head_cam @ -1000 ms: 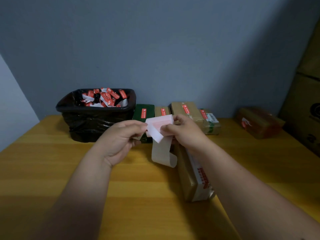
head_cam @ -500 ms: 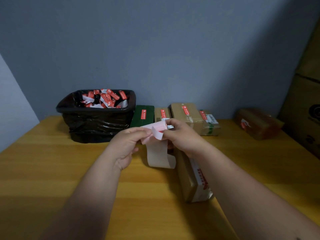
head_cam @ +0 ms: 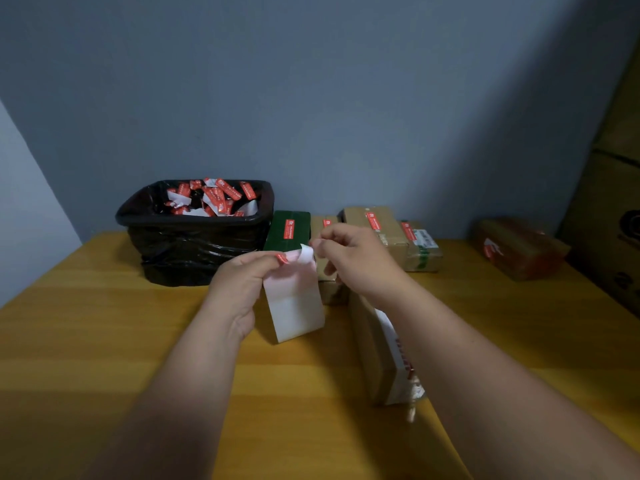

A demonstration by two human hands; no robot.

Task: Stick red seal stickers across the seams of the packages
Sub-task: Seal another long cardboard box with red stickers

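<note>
Left hand (head_cam: 239, 289) pinches a pale backing strip (head_cam: 294, 299) at its top, a small red seal sticker (head_cam: 282, 258) at the fingertips. Right hand (head_cam: 353, 261) is closed at the strip's curled upper corner, apparently pinching it. Beneath the right forearm a brown package (head_cam: 377, 355) lies on the wooden table (head_cam: 104, 341). Sealed packages (head_cam: 377, 223) line the wall beside a black bin (head_cam: 194, 233).

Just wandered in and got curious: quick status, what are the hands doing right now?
Left hand pinching sticker strip, red sticker at thumb. Right hand pinching strip's top edge. Unsealed package under right forearm. Nothing in the way.
</note>
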